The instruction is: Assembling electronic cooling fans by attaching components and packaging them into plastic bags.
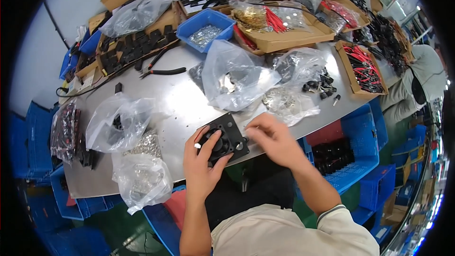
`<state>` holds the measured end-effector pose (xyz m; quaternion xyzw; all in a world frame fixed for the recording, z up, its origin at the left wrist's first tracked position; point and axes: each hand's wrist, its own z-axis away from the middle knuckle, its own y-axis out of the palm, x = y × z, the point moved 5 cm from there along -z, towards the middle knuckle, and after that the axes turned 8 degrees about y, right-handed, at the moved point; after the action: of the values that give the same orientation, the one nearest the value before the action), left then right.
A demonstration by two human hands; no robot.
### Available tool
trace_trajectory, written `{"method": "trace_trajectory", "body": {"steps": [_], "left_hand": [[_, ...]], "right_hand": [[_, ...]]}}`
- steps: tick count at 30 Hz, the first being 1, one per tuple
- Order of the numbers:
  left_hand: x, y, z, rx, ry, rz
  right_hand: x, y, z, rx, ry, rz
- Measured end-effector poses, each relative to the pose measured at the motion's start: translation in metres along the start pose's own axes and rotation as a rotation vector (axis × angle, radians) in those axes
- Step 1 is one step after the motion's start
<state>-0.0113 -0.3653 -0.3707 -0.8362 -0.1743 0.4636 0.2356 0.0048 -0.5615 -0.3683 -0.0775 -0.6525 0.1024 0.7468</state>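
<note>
A square black panel with a round cooling fan [231, 131] set in it lies at the table's near edge. My left hand [201, 168] holds it, thumb and fingers spread around the fan. A white ring-like band shows on one finger. Small silvery parts sit on the panel's right side. Just right of them my right hand [274, 138] is closed in a pinch at the panel's edge; what its fingertips hold is too small to make out. Beyond the panel lies a clear plastic bag [230, 73] with metal pieces in it. Another bag of small metal rings [289, 102] spills open nearby.
On the metal table [175, 106] are bags of small hardware [142, 180], pliers [163, 71] and a blue bin of metal parts [204, 31]. A box of red and black wires [362, 68] stands right. Below it, a blue crate [365, 132] holds black fans. Another person's leg [403, 95] shows.
</note>
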Motion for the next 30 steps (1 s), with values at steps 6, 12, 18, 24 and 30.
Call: {"method": "trace_trajectory", "body": {"steps": [6,12,18,24,30], "left_hand": [[0.003,-0.001,0.000,-0.016,-0.009,-0.001],[0.001,-0.001,-0.001,-0.015,-0.015,0.015],[0.000,0.000,0.000,0.009,0.005,-0.008],[0.001,0.001,0.002,-0.007,-0.033,0.010],[0.003,-0.003,0.000,-0.075,0.022,0.071]], "right_hand": [[0.018,-0.072,-0.009,-0.279,-0.187,0.445],[0.031,-0.005,0.013,0.076,-0.129,0.279],[0.020,0.018,0.014,0.080,-0.374,0.400],[0.017,0.013,0.018,0.060,-0.413,0.404],[0.014,0.017,0.014,0.037,-0.291,0.249]]}}
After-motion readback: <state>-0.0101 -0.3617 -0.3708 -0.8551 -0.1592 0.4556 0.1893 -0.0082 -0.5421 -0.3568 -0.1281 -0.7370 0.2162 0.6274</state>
